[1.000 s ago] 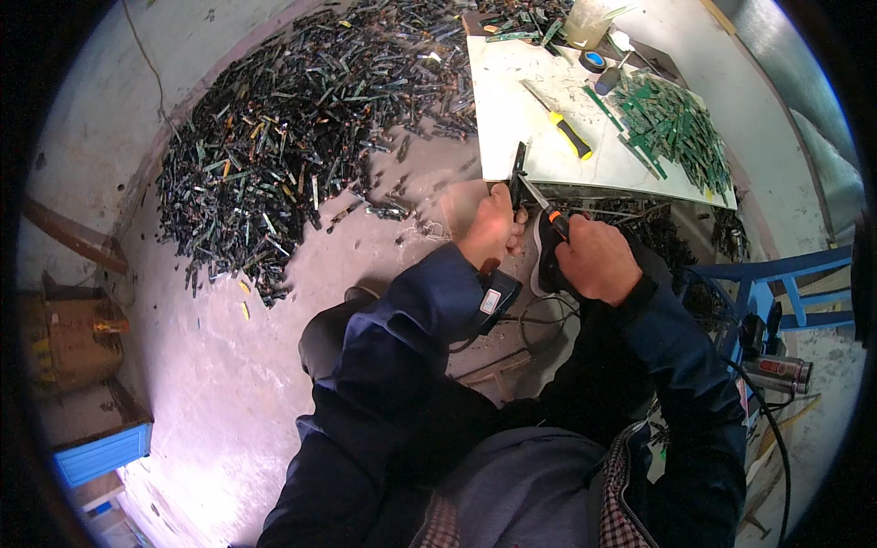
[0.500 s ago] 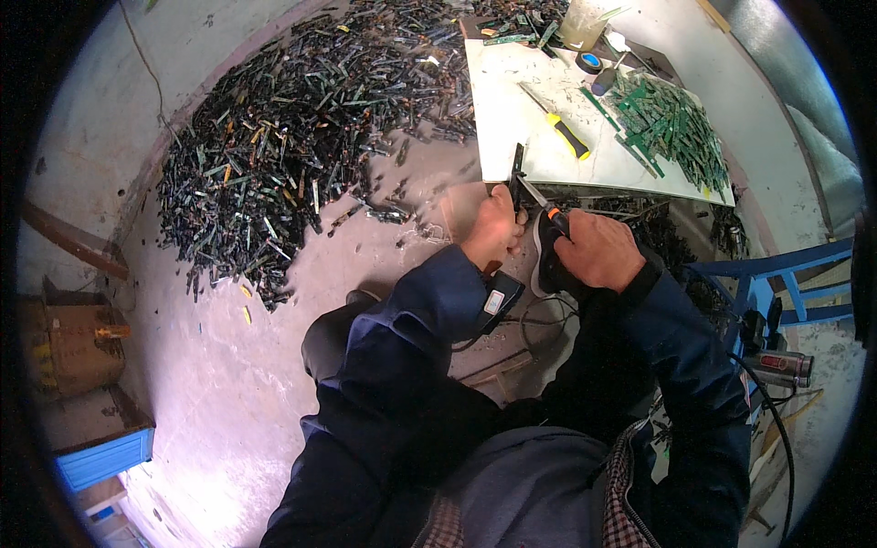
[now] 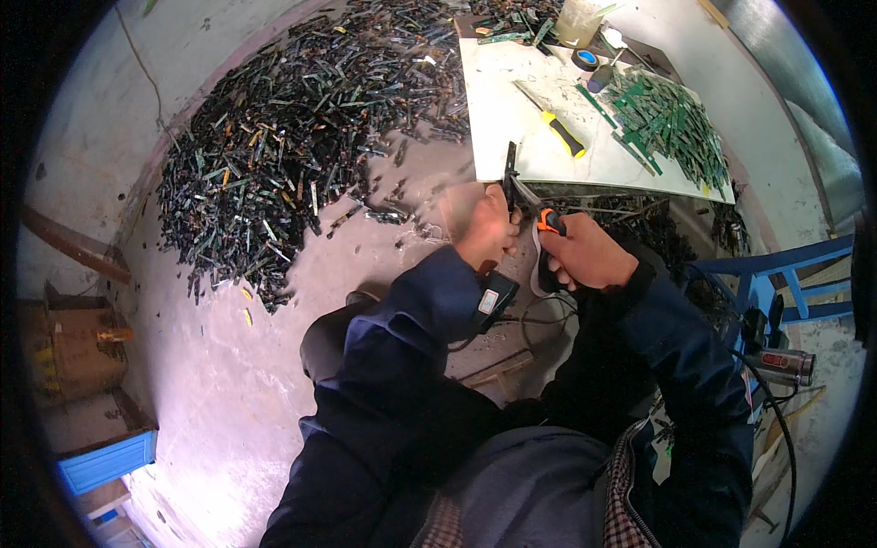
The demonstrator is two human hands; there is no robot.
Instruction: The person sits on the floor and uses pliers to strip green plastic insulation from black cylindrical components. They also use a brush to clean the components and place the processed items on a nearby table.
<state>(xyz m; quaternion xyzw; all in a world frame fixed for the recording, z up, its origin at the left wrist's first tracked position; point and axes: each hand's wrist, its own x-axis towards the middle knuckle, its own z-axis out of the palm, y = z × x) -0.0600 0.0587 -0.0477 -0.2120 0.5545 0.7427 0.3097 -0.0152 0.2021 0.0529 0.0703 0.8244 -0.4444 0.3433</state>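
My left hand is closed around the lower end of a narrow dark strip, which points up past the fingers beside the white board's near edge. My right hand grips a hand tool with an orange-and-black handle. Its metal shaft is smeared by motion and reaches to the strip just above my left fingers; the tip's shape cannot be made out. Beyond both hands, the white board carries a yellow-and-black screwdriver and a heap of green strips.
A large heap of dark strips spreads over the floor at the far left. At the board's back are a black tape roll and a cloudy container. A blue frame and metal cylinder are at right.
The tool in my right hand has turned, and its handle sits slightly lower. The right-hand fingers have shifted around it. My left hand and the strip have moved slightly left.
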